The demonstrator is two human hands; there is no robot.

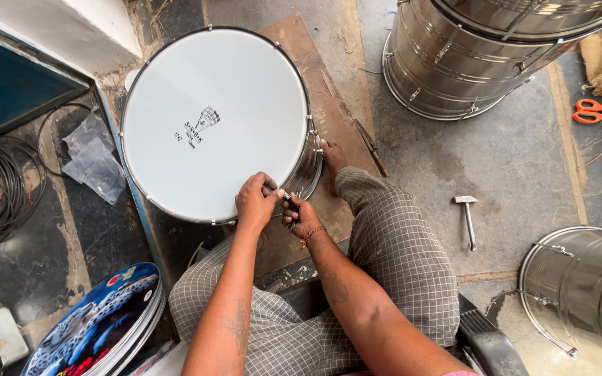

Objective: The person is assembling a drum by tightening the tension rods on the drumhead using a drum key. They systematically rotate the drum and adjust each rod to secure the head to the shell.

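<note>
The person sits on a stained stone floor [517, 160], knees in checked cloth spread wide; nearest on the left lies a stack of printed drumheads [99, 327], on the right the steel shell of a drum [587, 292]; a small hammer [468, 216] lies on the floor beside the right knee. Both hands meet at the near rim of a white-headed drum [210, 118], which stands on a brown board [329, 118] between the knees, a bare foot [332, 157] against its steel side. The left hand [258, 200] rests on the edge of the white skin, fingers curled together over the hoop; the right hand [301, 216], a bangle at the wrist, has its fingers pinched on a small metal fitting [288, 197] at the rim; what kind of fitting cannot be told. Left of the drum lie clear plastic bags [95, 160] and coiled black cable [1, 188]; farther off a screwdriver-like tool [372, 147] on the board; farthest, a large steel drum on its side [468, 56] and orange-handled scissors [597, 111].
</note>
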